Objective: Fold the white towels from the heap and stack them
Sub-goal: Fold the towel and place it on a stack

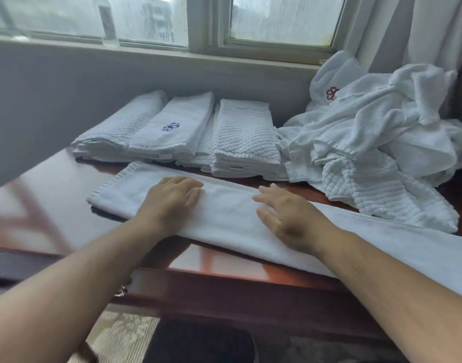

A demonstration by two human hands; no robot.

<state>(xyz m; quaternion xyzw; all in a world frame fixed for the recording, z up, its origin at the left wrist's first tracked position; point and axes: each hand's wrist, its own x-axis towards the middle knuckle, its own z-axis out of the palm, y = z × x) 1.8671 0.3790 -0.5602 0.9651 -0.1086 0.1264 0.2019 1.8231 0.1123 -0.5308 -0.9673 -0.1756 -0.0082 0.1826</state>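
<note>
Well, the bench (54, 205) is glossy reddish-brown wood that mirrors the light, and it stands against a grey wall (67, 87) under a window (277, 19) with clouded panes. On the sill at the left stands something clear and upright, too blurred to name. A pale curtain (434, 30) hangs in the far right corner. Below the near edge of the bench, patterned carpet (119, 336) shows.

Along the far side of the bench, three stacks of folded white towels lie side by side, touching. The left stack (119, 129) is ribbed. The middle stack (172, 119) has a blue emblem on its top towel. The right stack (245, 137) has a woven diamond texture and a small label on its near edge. Right of them, against the wall and curtain, sits the heap (368, 132) of loose, crumpled white towels, one of them bearing a red emblem.

Near the stacks, a long towel (224, 213) folded into a narrow strip lies slantwise across the bench, running from the left middle to the near right and out of view. The left hand (172, 200) lies flat on it, palm down, fingers straight and together. The right hand (284, 218) rests just beside it on the same strip, palm down, fingers spread. Neither grips the cloth.
</note>
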